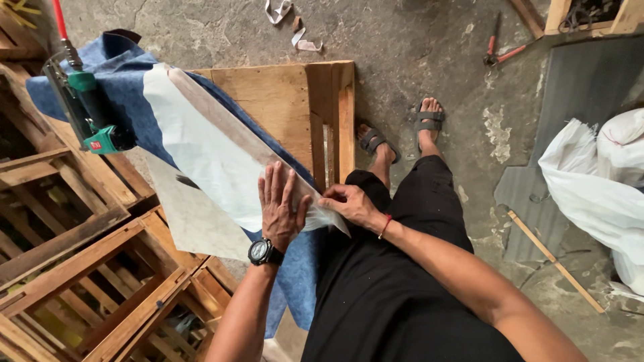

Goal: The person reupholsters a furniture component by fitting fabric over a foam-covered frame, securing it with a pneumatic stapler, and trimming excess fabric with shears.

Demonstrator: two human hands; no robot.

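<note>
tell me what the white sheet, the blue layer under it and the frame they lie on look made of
White sheet: seemingly thin nonwoven fabric, matte, faintly see-through over the slat.
Blue layer: probably felt or carpet-like cloth, with a fuzzy, dull surface.
Frame: raw wood, unpainted, with visible grain.
Left hand presses flat on the sheet; right hand pinches its edge.

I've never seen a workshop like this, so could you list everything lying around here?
white fabric sheet: one, white, draped over a wooden strip on the bench
blue felt: one, blue, beneath the white sheet
staple gun: one, green, far left on the felt
wooden frames: several, brown, lower left
wooden panel: one, light brown, centre
pliers: one pair, red-handled, on the floor, top
white sacks: a few, right
wooden stick: one, on the floor, right
left hand: flat on the sheet, black watch
right hand: pinching the sheet's edge
</note>
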